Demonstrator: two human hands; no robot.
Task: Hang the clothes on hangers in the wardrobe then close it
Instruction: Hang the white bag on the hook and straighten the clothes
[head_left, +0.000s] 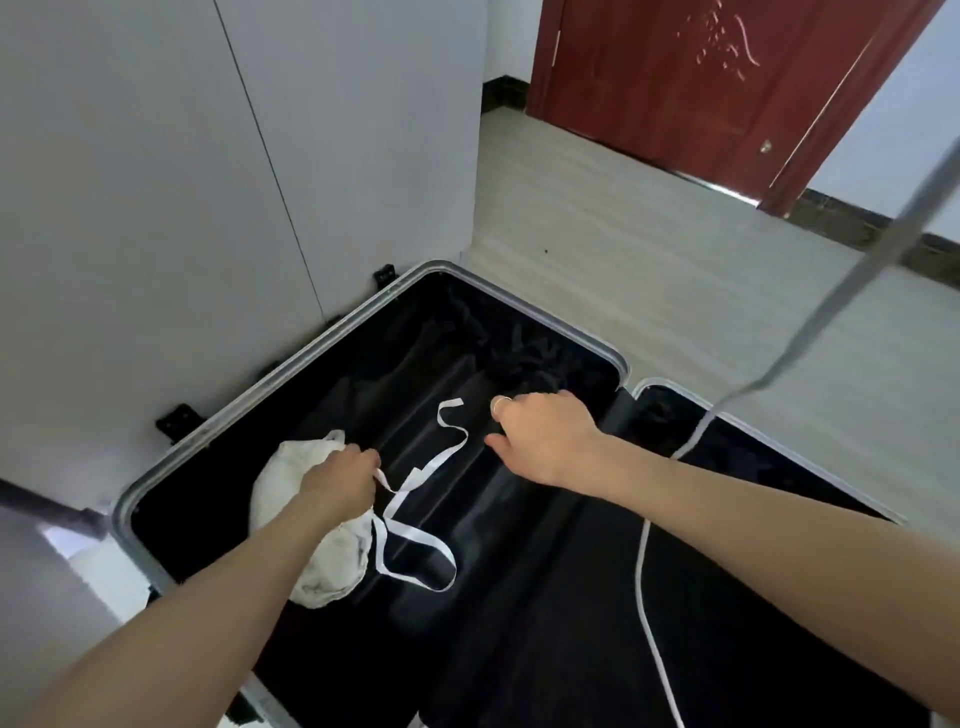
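A pale grey wardrobe fills the left and far-left of the view, its flat doors shut and a thin dark seam running down between 2 of the panels. To its right lies light wood-look floor, and beyond that, at the far right, stands a red-brown door with dark skirting along the wall. On the floor, close against the wardrobe, an open black suitcase with a silver rim takes up the near middle; its second half opens out to the right, partly out of view. In the far corner of the suitcase lies a crumpled dark garment. A white garment with long white straps sits at the near-left side of the suitcase interior, the straps looping across the black lining toward the middle. A white cable hangs down at the right, across the right forearm. The left hand has its fingers curled round the white garment, gripping it where a strap meets the cloth. The right hand reaches to the edge of the dark garment with fingers bent down onto it; whether it actually grips the cloth cannot be told.
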